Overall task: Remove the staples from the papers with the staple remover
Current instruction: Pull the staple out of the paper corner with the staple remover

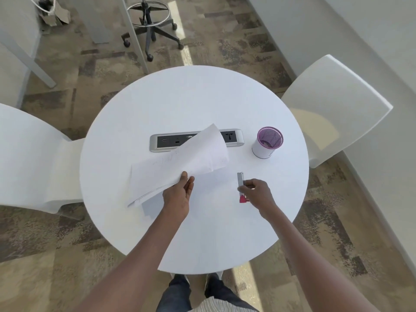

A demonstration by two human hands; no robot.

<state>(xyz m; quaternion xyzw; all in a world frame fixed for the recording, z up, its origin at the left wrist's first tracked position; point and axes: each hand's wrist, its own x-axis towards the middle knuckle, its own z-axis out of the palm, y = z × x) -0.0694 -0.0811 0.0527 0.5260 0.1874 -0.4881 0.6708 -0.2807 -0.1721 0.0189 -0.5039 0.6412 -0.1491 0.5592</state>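
Observation:
A white sheaf of papers [177, 163] is lifted off the round white table [193, 97], its far end curling upward. My left hand [180, 194] pinches the near edge of the papers between thumb and fingers. To the right, my right hand [256, 192] grips a slim metal staple remover [240, 184] with a pink end, held just above the tabletop. The two hands are apart, with bare table between them. No staple can be made out on the papers.
A silver power socket strip [166, 141] is set in the table's middle, partly behind the papers. A purple mesh cup [267, 141] stands to the right. White chairs sit at the left [29, 158] and right [333, 104]; a wheeled stool base [150, 25] stands beyond.

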